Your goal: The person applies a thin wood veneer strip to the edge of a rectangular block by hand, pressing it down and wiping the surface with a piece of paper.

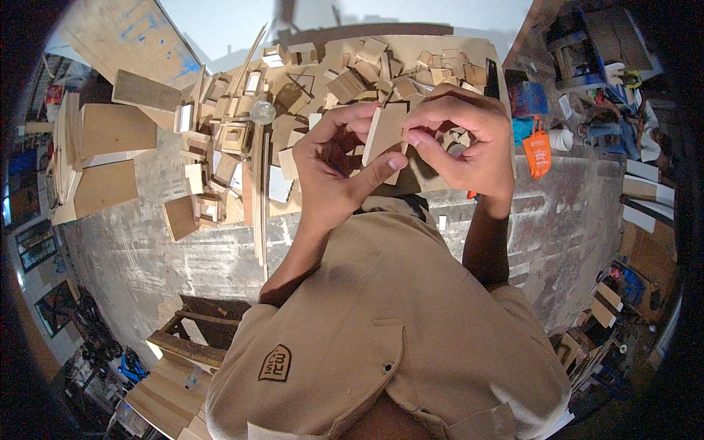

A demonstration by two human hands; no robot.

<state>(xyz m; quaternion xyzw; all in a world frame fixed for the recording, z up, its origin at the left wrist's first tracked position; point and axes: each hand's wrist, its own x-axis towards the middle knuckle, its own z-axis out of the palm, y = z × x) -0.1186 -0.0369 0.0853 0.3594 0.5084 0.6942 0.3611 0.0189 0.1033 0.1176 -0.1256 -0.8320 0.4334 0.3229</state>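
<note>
My left hand (328, 161) grips a small flat-sided wooden piece (389, 128), with a pale edge facing me, between thumb and fingers. It is held up above the worktable. My right hand (473, 143) is closed in a pinch, thumb against forefinger, right at the piece's right edge. What sits between those fingertips, if anything, is too small to make out. Beyond both hands, many small wooden blocks and open box shapes (350, 84) lie heaped on the table (326, 55).
Long thin wood strips (260, 198) stick out over the table's near edge. Small wooden boxes (236, 137) crowd the left side, near stacked panels (117, 128). An orange bag (537, 152) and a white bucket (561, 139) are at the right. A wooden bench (172, 392) stands lower left.
</note>
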